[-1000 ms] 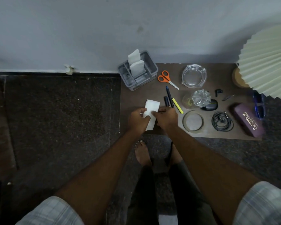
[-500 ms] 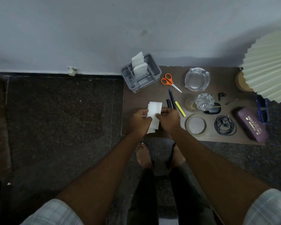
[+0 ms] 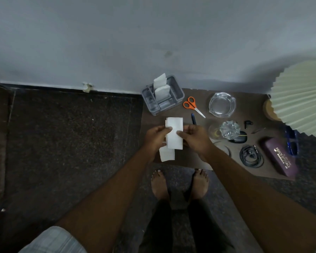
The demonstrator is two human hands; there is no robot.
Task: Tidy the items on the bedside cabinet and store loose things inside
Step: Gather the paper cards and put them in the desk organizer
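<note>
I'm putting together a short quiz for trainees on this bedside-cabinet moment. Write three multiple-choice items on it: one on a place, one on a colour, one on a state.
1. Where do the scissors lie?
A. between the grey organiser and the glass ashtray
B. on the floor
C. under the lamp shade

2. What colour is the glasses case?
A. green
B. purple
C. white

3. What state are the white paper slips in?
A. lying untouched
B. stuffed in the ashtray
C. held in both hands

Key: 1 A, their orange handles sit between those two. 2 B, its lid is purple with pale lettering. 3 C, the left hand and right hand pinch them from either side.
</note>
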